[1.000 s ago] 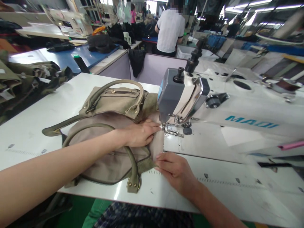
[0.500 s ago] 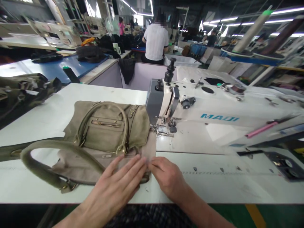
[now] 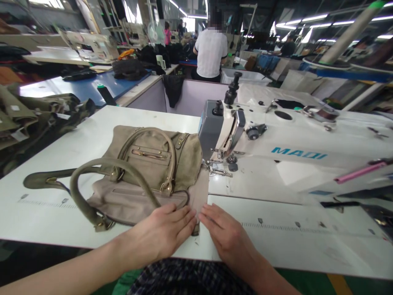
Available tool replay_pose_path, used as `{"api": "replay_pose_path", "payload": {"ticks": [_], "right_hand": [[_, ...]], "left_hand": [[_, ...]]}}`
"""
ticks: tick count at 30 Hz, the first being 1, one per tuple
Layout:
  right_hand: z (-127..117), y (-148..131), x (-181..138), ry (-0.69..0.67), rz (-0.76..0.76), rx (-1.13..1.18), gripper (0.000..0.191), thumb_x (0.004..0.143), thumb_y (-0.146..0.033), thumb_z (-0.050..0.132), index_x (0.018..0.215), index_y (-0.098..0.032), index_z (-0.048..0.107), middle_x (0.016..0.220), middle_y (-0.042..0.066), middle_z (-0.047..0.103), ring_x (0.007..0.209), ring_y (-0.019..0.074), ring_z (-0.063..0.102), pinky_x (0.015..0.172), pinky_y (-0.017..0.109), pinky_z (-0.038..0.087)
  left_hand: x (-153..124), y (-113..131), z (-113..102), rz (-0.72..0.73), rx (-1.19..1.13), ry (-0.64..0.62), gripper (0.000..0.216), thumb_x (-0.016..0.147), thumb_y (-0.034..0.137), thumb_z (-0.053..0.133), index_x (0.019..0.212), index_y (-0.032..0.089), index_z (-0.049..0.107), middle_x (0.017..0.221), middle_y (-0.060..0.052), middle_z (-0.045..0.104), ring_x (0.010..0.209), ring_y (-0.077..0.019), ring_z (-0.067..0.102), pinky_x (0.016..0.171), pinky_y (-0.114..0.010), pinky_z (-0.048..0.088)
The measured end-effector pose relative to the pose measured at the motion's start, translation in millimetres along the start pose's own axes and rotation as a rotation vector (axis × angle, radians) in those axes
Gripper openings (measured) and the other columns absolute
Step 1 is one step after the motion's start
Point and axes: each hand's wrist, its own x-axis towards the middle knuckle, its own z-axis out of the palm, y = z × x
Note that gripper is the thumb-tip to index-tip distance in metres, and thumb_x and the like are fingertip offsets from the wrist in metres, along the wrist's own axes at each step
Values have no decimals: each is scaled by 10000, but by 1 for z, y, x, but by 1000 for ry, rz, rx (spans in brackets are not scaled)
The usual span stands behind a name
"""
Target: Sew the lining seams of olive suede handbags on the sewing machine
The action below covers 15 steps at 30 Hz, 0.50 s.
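An olive handbag (image 3: 147,172) lies on the white table (image 3: 55,221), its front zip pocket facing up and its two round handles folded over it. Its pale lining (image 3: 199,192) spreads out along the right and near sides. My left hand (image 3: 168,229) rests flat on the near right part of the bag, fingers stretched toward the lining's edge. Just across from it, my right hand (image 3: 225,231) lies with fingers extended, its tips at that edge. The fabric under both sets of fingertips is hidden.
A white sewing machine (image 3: 294,139) stands at the right, its presser foot (image 3: 221,171) beside the bag's far right corner. More olive bag pieces (image 3: 37,119) are piled at the left. A person in a white top (image 3: 211,53) is farther back.
My right hand's pinched fingers have straightened out. My left hand has turned, its fingers now pointing more to the right. The view has shifted slightly left.
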Motion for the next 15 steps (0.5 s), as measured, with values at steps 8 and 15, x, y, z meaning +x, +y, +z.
{"api": "replay_pose_path", "payload": {"ticks": [8, 15], "right_hand": [[-5, 15, 13, -59, -22, 16, 383, 913, -11, 356, 1171, -17, 639, 1127, 200, 665, 1120, 294, 608, 1011, 465, 524], [2, 41, 27, -54, -59, -27, 401, 902, -12, 377, 1240, -28, 593, 1159, 200, 638, 1134, 303, 581, 1004, 492, 530]], "left_hand": [[15, -9, 9, 9, 40, 44, 304, 966, 182, 499, 1236, 89, 601, 1222, -116, 659, 1116, -232, 594, 912, -350, 421], [34, -40, 18, 24, 33, 41, 154, 970, 168, 517, 1037, 120, 646, 954, -68, 673, 947, -211, 603, 861, -356, 427]]}}
